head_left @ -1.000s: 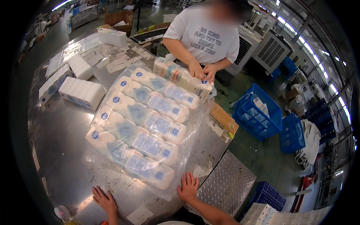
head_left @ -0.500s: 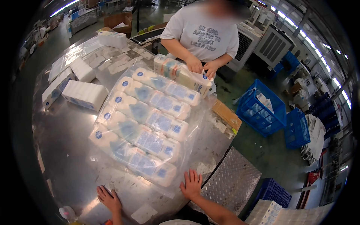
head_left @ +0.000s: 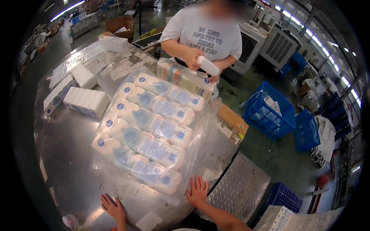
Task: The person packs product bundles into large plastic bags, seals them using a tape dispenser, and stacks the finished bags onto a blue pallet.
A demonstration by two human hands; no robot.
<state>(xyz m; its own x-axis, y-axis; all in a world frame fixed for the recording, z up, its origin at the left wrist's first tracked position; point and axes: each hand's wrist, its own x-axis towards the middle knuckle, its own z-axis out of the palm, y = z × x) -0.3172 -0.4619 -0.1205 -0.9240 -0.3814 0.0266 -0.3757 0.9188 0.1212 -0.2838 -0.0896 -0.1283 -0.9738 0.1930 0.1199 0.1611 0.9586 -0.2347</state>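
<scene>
My left hand (head_left: 113,208) lies on the metal tabletop (head_left: 73,165) at the near edge, fingers stretched out, holding nothing. Flat on the same table, my right hand (head_left: 197,192) is spread near the lower right corner of a large clear plastic bag (head_left: 192,154). Inside that bag several rows of white tissue packs (head_left: 154,148) with blue print lie side by side. My right fingertips are close to the bag's edge; I cannot tell if they touch it. Across the table, a co-worker's hand (head_left: 191,58) holds up a small white roll-like piece (head_left: 208,66) above another tissue package (head_left: 185,79).
White tissue stacks (head_left: 86,101) stand on the table's left side. A flat piece of cardboard (head_left: 232,118) rests at the right edge. Blue crates (head_left: 269,111) are on the floor to the right. A ridged metal plate (head_left: 239,186) adjoins the table by my right arm.
The co-worker's hand has lifted a white roll-like piece up from the package, where both of that person's hands were before. My own hands stay in place.
</scene>
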